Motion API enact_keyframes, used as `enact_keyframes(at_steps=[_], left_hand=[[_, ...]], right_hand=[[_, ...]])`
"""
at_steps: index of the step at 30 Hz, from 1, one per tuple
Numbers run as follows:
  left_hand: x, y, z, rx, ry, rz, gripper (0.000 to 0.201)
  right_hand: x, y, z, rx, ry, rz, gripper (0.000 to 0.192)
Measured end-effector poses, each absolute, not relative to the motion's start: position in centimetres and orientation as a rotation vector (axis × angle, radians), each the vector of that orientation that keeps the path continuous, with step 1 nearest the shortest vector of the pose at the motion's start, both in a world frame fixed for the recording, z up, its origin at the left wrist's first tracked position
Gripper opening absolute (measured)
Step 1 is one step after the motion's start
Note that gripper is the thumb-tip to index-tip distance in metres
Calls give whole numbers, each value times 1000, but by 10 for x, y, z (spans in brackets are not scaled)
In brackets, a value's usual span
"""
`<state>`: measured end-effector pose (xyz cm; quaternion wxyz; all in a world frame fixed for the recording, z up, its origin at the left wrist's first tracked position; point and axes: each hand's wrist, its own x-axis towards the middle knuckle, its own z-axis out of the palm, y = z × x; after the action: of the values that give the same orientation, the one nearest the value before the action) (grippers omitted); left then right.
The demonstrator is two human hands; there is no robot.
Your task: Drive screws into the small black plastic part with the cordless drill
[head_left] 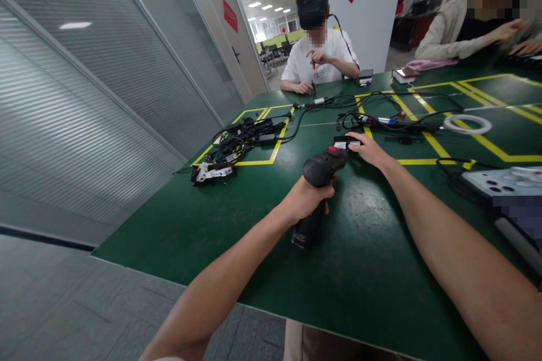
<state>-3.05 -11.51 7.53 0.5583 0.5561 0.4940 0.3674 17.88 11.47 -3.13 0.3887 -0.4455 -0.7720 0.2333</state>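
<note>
The left hand (305,198) is wrapped around the grip of a black handheld tool (318,183), whose long axis runs up and away over the green table (212,220). Just beyond, the right hand (369,149) pinches the small black piece (345,141) at its far tip.

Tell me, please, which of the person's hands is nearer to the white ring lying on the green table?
Right. The right hand rests at the front of the black handheld tool, on the white ring side; the left hand grips the tool's handle, lower and farther away.
</note>
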Motion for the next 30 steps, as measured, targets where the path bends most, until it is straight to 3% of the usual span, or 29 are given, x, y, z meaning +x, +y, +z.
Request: enact_keyframes(at_steps=[30], left_hand=[[-29, -116, 75, 1341, 1150, 878, 22]], right_hand=[[177, 111, -28, -1173, -1911, 716, 54]])
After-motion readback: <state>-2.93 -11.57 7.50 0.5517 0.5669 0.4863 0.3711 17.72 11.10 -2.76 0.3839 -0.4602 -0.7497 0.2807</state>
